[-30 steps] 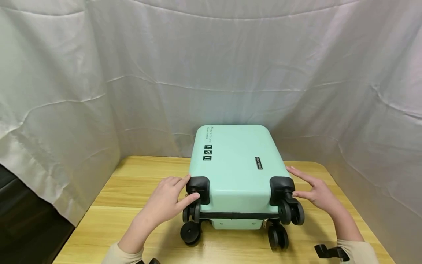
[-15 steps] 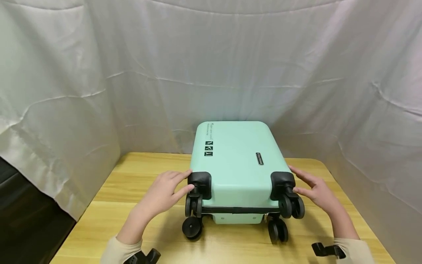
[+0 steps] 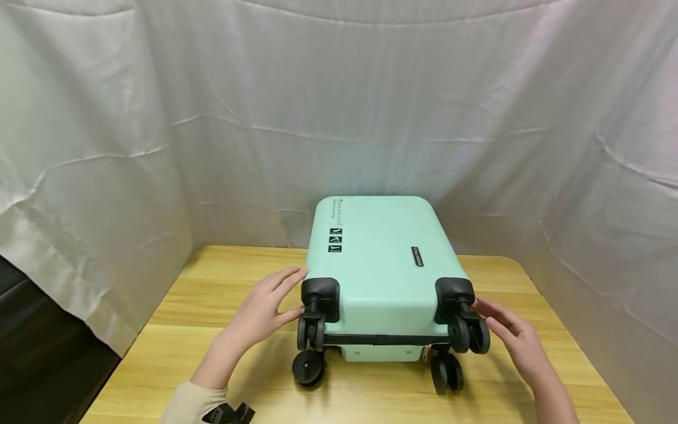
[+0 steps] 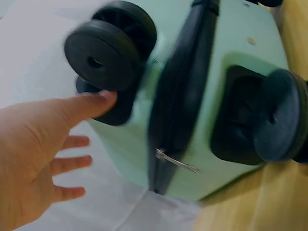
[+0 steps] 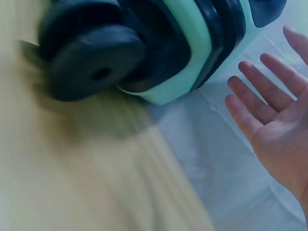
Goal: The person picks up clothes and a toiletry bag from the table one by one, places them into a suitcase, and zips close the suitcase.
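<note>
A mint-green hard-shell suitcase (image 3: 386,247) lies flat on the wooden table, its wheeled end toward me. Black corner guards and black twin wheels (image 3: 468,333) stick out at that end. Beside the left corner is my left hand (image 3: 259,312), fingers extended, fingertips right at the suitcase's edge. In the left wrist view its thumb overlaps a black corner guard (image 4: 115,108), and a zipper pull (image 4: 175,161) hangs from the dark zipper band. My right hand (image 3: 516,338) is by the right wheels with fingers loosely spread; the right wrist view shows its palm facing the suitcase, holding nothing.
The wooden table (image 3: 212,282) has its far edge against a pale grey curtain (image 3: 371,88), which also hangs along both sides. Something black (image 3: 47,347) lies below the curtain at the lower left. A black wrist strap (image 3: 228,414) is on my left sleeve.
My right hand has drawn back from the suitcase's side, down toward the right wheels. My left thumb has come away from the left corner guard. The suitcase stays in place.
</note>
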Motion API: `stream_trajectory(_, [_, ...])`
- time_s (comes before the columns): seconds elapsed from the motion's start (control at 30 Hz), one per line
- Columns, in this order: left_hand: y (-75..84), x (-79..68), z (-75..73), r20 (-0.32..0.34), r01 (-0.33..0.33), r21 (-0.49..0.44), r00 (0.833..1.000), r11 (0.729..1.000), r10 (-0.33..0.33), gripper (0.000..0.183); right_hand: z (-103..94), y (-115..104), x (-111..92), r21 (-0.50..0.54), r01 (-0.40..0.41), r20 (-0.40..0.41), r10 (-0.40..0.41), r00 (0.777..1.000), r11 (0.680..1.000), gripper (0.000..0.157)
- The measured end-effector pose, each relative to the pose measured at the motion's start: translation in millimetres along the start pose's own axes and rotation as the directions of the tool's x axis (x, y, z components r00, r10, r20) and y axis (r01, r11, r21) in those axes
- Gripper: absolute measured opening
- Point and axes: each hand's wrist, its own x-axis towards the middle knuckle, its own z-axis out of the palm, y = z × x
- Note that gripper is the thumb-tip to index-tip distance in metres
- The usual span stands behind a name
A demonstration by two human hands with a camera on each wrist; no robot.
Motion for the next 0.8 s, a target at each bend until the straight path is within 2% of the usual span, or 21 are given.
stream_trajectory(0.1, [-5.7,1.8,9.0,-0.041,-0.049,0.008,0.998,0.999,0.049,0.084,6.1,1,-17,0.161,-0.039,-0.017,0.043,0.999,0.986,0.037])
stream_trajectory(0.17, [-8.1,3.6,12.7,-0.065,-0.076,0.011,0.995,0.997,0.076,0.088,11.9,-2,-28,0.312,-0.058,-0.01,0.065,0.998,0.948,0.037])
stream_trajectory(0.27, [-10.8,7.9,16.6,-0.091,-0.117,0.023,0.989,0.993,0.118,0.093,20.8,-6,-40,0.508,-0.08,0.028,0.076,0.997,0.858,0.04])
stream_trajectory(0.37, [-12.7,12.5,19.4,-0.113,-0.153,0.042,0.981,0.987,0.157,0.1,29.2,-10,-48,0.615,-0.126,0.111,0.072,0.991,0.778,0.044])
stream_trajectory(0.5, [-13.4,19.3,21.2,-0.122,-0.191,0.068,0.973,0.979,0.198,0.111,41.5,-15,-53,0.709,-0.195,0.212,0.058,0.975,0.678,0.047])
stream_trajectory(0.63, [-14.0,24.2,22.4,-0.116,-0.219,0.101,0.966,0.97,0.23,0.115,55.7,-16,-53,0.802,-0.257,0.292,0.022,0.956,0.539,0.049])
stream_trajectory(0.7, [-14.3,25.1,22.7,-0.119,-0.235,0.12,0.961,0.965,0.249,0.113,62.1,-17,-52,0.83,-0.308,0.342,0.012,0.94,0.466,0.049])
stream_trajectory(0.8, [-14.5,25.0,22.7,-0.13,-0.259,0.149,0.952,0.954,0.278,0.109,69.8,-20,-49,0.836,-0.388,0.409,0.03,0.912,0.389,0.046])
